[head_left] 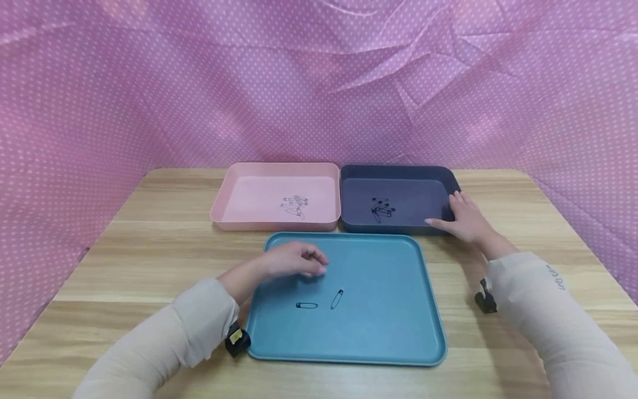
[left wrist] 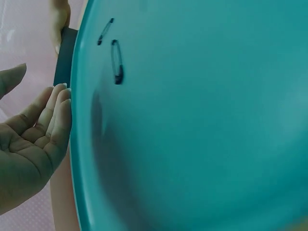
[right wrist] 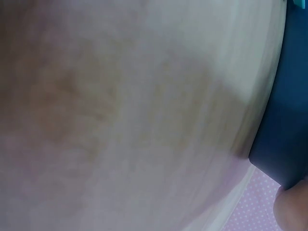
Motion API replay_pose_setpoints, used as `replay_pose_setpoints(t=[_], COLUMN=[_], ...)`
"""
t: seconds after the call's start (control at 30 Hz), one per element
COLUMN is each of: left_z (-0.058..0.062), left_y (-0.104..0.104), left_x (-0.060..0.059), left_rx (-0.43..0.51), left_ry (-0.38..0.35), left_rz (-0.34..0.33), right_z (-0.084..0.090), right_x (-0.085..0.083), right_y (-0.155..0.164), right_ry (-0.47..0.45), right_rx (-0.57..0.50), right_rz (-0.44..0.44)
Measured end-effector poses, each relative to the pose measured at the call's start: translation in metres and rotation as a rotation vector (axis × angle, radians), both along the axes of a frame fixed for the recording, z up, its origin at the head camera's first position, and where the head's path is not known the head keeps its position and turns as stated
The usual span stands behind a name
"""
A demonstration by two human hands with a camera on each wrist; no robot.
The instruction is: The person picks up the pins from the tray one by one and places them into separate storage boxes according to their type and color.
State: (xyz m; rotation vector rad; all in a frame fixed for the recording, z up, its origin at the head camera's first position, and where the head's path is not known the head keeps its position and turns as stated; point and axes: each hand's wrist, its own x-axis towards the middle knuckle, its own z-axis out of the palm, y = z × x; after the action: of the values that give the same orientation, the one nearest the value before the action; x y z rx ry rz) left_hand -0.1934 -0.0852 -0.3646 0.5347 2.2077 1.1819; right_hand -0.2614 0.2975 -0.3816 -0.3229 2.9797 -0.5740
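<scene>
pink tray (head_left: 234, 206), 11 o'clock: silver pins sorted | left hand (head_left: 294, 260) fingers loosely curled, empty, over teal tray (head_left: 399, 310) | two pins (head_left: 321, 302) left there, centre | dark tray (head_left: 359, 174), 1 o'clock: black pins; right hand (head_left: 466, 219) fingers flat on rim

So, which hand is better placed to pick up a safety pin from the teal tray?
Left. The left hand hovers over the teal tray near the two pins; the right hand rests on the dark tray.

Two pins (head_left: 321, 302) lie in the near tray (head_left: 389, 310); behind it, two side-by-side trays (head_left: 340, 221) hold, seemingly, more pins.
</scene>
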Motion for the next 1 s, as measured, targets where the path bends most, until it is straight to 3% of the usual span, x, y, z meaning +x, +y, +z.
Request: replay_pose_setpoints(t=[0.3,0.57,0.8,1.0], left_z=[-0.007,-0.010,-0.015,-0.015], left_y=[-0.018,-0.024,-0.022,-0.018], left_x=[0.012,0.017,0.020,0.020], left_rx=[-0.033,-0.033,-0.118,-0.178], left_ry=[-0.065,-0.108,-0.018,0.058], left_rz=[0.042,0.030,-0.006,-0.076], right_z=[-0.001,-0.001,-0.002,-0.002], right_x=[0.000,-0.001,-0.002,-0.003], right_y=[0.002,0.002,0.002,0.003], right_ry=[-0.008,-0.007,-0.013,-0.012], right_rx=[0.013,0.022,0.027,0.025], right_rz=[-0.001,0.010,0.014,0.016])
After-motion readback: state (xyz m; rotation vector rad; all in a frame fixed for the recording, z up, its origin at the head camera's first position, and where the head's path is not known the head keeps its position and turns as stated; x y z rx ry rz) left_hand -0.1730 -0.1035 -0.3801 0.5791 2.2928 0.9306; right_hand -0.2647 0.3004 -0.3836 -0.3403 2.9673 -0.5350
